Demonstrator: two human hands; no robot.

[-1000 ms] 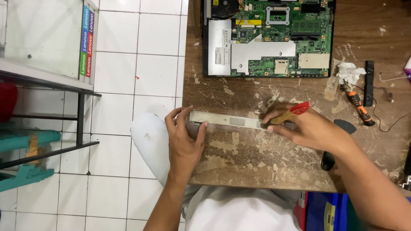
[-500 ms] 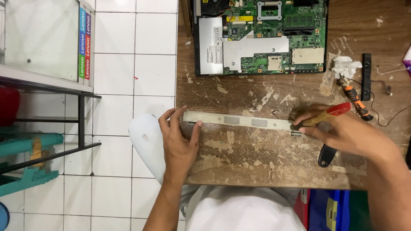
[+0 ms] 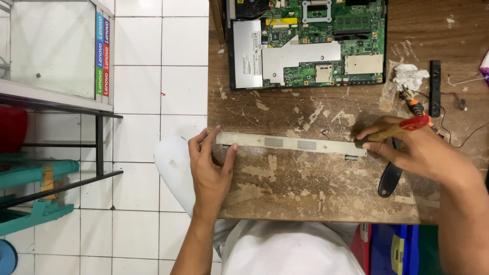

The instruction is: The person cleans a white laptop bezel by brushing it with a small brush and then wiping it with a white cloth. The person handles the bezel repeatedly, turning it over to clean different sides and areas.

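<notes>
The laptop [image 3: 305, 43] lies opened at the rear edge of the worktop [image 3: 316, 193], its board exposed. The grey strip [image 3: 290, 143] is off the laptop and lies flat across the middle of the worktop, parallel to the front edge. The left hand [image 3: 211, 170] pins the strip's left end, fingers spread flat. The right hand [image 3: 417, 150] is closed around a red-tipped tool [image 3: 395, 130] whose tip meets the strip's right end. Work on the strip appears under way; the laptop remains uncovered.

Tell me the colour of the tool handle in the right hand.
The handle in the right hand is red, as the head view shows.
</notes>
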